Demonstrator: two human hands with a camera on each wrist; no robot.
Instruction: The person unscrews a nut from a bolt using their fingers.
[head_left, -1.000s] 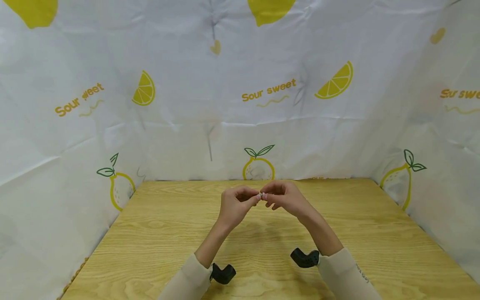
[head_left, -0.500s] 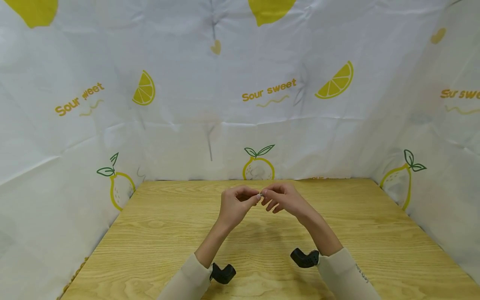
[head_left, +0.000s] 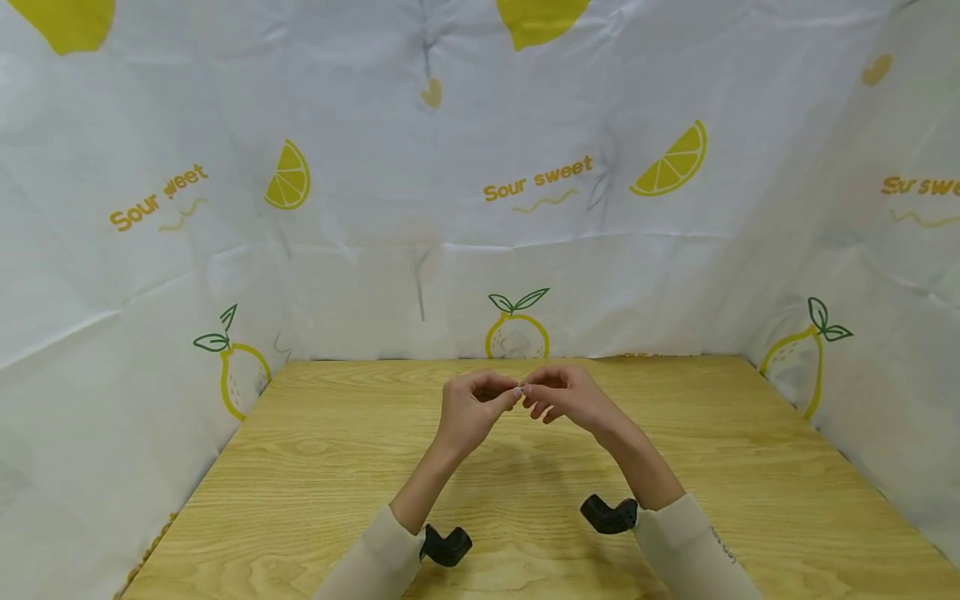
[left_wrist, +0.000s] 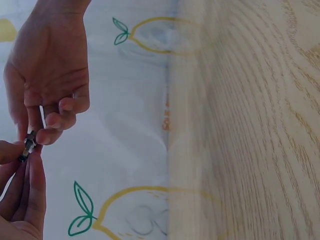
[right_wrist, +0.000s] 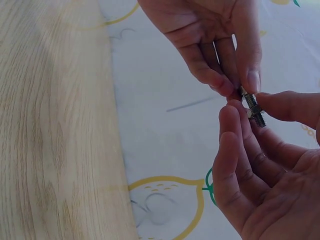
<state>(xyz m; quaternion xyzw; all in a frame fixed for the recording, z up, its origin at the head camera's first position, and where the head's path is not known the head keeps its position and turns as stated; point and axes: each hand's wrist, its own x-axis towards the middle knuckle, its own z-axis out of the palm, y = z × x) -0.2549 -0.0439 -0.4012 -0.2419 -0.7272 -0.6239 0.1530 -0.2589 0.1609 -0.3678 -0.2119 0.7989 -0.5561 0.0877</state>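
Note:
A small metal bolt with a nut on its thread is held up between the two hands. My left hand pinches one end of the bolt between thumb and fingertips. From the other side, my right hand has its thumb and a finger on the nut, with its other fingers loosely bent. In the left wrist view the bolt shows as a dark metal piece between both hands' fingertips. The fingers hide most of it in the head view.
Both hands are above a wood-grain table. A white cloth with lemon prints hangs behind and at both sides. Black wrist mounts sit at the beige sleeves.
The right hand's thumb and fingers have shifted back and forth slightly at the nut, and its other fingers have moved a little. The left hand stays where it was.

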